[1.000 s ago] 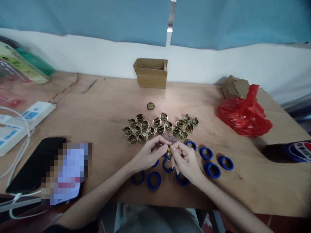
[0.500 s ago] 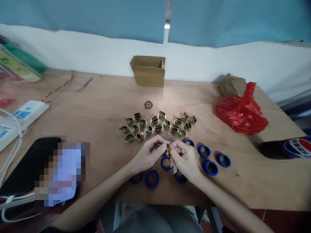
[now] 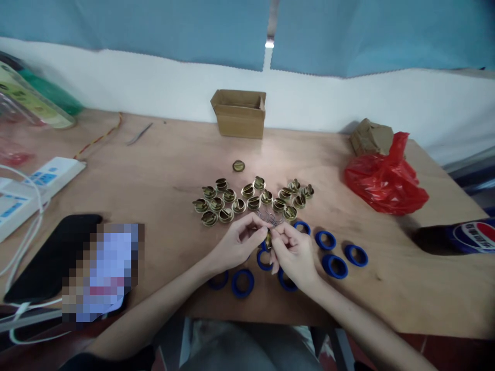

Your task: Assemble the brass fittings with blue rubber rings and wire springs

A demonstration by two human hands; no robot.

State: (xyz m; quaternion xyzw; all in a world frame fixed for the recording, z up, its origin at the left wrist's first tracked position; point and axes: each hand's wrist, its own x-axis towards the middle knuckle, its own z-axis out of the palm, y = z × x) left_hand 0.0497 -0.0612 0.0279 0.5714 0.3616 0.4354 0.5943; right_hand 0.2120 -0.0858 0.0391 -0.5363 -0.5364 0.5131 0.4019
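At the middle of the table (image 3: 162, 170), your left hand (image 3: 235, 245) and right hand (image 3: 296, 252) pinch one small gold cap (image 3: 268, 239) between fingertips, touching. Other gold caps (image 3: 251, 198) lie at 12 o'clock; blue rings (image 3: 334, 265) at 3 o'clock.

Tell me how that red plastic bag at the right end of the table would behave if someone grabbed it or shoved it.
The red plastic bag lies crumpled and slumped on the table, so it would probably be floppy and deform under a grip. Its glossy film may be slippery. Bulging with hidden contents, it would likely drag rather than roll.
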